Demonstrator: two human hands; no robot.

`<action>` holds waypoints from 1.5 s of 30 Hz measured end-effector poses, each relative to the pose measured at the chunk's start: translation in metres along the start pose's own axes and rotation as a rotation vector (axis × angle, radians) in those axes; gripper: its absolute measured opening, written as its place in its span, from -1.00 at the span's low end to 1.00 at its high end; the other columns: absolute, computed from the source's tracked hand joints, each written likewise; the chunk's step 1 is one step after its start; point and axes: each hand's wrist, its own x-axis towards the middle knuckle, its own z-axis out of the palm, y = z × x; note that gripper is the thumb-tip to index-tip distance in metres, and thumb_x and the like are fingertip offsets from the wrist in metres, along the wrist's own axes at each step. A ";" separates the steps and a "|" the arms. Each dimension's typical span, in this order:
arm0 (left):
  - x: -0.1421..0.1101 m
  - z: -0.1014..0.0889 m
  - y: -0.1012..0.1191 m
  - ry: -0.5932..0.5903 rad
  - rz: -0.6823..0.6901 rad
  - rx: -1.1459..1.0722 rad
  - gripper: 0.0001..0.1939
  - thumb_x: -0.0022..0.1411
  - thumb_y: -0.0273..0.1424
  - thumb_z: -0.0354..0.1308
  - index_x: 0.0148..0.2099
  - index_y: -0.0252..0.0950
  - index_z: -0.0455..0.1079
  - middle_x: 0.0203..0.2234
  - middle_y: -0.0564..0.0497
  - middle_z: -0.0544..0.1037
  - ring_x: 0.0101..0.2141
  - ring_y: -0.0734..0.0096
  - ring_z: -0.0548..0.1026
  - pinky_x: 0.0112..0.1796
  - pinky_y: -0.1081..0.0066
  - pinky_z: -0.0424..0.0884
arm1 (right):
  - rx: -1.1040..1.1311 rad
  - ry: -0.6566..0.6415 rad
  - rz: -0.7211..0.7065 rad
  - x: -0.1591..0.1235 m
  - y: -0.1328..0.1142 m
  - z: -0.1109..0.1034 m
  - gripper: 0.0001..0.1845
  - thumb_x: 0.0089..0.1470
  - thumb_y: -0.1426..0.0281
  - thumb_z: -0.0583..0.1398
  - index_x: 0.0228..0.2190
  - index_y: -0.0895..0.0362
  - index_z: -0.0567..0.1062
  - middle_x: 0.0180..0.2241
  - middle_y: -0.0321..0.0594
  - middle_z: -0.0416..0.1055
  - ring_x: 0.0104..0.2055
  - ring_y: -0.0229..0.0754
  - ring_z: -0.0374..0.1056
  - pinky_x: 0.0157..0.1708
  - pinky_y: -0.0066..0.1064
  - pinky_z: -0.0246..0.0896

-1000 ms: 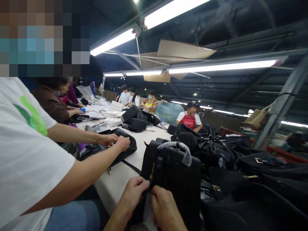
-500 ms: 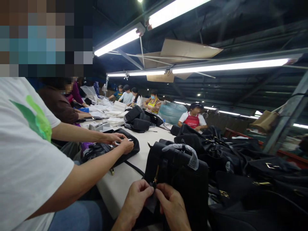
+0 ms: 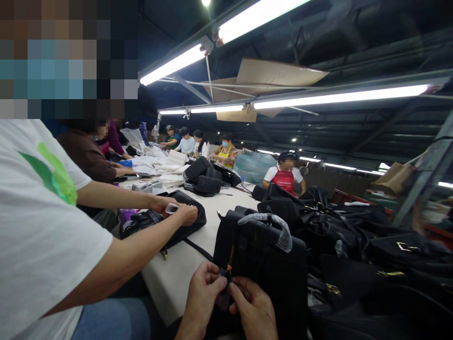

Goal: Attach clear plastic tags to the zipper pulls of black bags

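A black handbag (image 3: 269, 264) stands upright at the near edge of the white table (image 3: 177, 274), its top handle wrapped in clear plastic (image 3: 272, 222). My left hand (image 3: 201, 297) and my right hand (image 3: 253, 307) meet at its near side, fingers pinched together on a small dark tab by the gold zipper (image 3: 230, 262). Both hands are closed on that piece.
A co-worker in a white shirt (image 3: 42, 236) sits close on my left, both hands on another black bag (image 3: 184, 212). A heap of black bags (image 3: 354, 236) fills the right. More people sit along the far table among white material (image 3: 159, 165).
The view shifted slightly. My hands slid a little up the bag's side and closed tighter on the tab. The co-worker's hands stayed on the other bag.
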 end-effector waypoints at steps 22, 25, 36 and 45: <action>0.000 -0.003 -0.006 -0.018 -0.172 0.060 -0.40 -0.26 0.15 0.29 -0.53 -0.36 0.40 -0.75 0.07 0.39 -0.74 0.53 0.30 -0.72 0.52 0.24 | -0.085 0.091 0.033 0.003 0.011 0.006 -0.50 -0.02 -0.01 0.19 -0.31 0.15 0.62 -0.56 -0.23 0.50 -0.46 -0.11 0.39 -0.36 -0.36 0.25; -0.001 -0.002 -0.005 -0.035 -0.161 0.067 -0.40 -0.32 0.14 0.33 -0.56 -0.34 0.37 -0.78 0.07 0.38 -0.75 0.55 0.28 -0.71 0.55 0.17 | -0.031 0.094 0.023 0.003 0.010 0.007 -0.52 -0.05 0.00 0.23 -0.35 0.15 0.63 -0.60 -0.24 0.48 -0.48 -0.12 0.38 -0.39 -0.38 0.26; -0.008 -0.003 0.002 -0.054 -0.127 0.013 -0.42 -0.27 0.11 0.33 -0.50 -0.35 0.39 -0.71 0.07 0.41 -0.70 0.60 0.26 -0.64 0.54 0.16 | 0.432 0.050 0.227 -0.004 0.005 0.010 -0.24 -0.45 -0.06 0.46 -0.30 0.29 0.62 -0.67 -0.21 0.45 -0.75 -0.39 0.16 -0.80 -0.61 -0.13; -0.006 0.003 -0.008 -0.064 -0.013 0.081 -0.51 -0.11 0.07 0.23 -0.54 -0.28 0.29 -0.70 0.07 0.40 -0.71 0.56 0.26 -0.63 0.50 0.17 | 0.361 0.172 0.177 -0.005 -0.006 0.026 -0.31 -0.47 -0.11 0.42 -0.44 0.25 0.63 -0.82 -0.47 0.12 -0.79 -0.41 -0.04 -0.82 -0.54 -0.17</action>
